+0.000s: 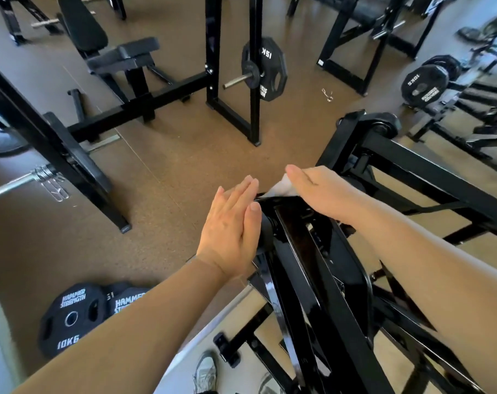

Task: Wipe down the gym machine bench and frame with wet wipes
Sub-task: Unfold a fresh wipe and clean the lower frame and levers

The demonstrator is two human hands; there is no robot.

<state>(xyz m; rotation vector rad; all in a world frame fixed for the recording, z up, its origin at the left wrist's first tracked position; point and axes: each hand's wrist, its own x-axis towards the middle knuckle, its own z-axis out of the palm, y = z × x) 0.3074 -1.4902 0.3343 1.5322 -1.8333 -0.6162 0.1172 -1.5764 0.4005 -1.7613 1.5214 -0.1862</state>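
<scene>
Wet wipe [281, 189] held under right hand [322, 193], fingers curled, scrubbing frame [312, 268] top; left hand [231, 223], fingers straight, braces alongside.

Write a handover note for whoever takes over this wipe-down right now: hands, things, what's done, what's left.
Left hand: open, fingers straight, flat against the side of the machine frame, holding nothing.
Right hand: presses the wet wipe onto the frame's top end; its fingers are hidden.
Done: wiping is under way at the top end; how much of the frame is already clean cannot be told.
Left: probably the bars running down toward the floor, and the machine's bench, which is not in view.
</scene>
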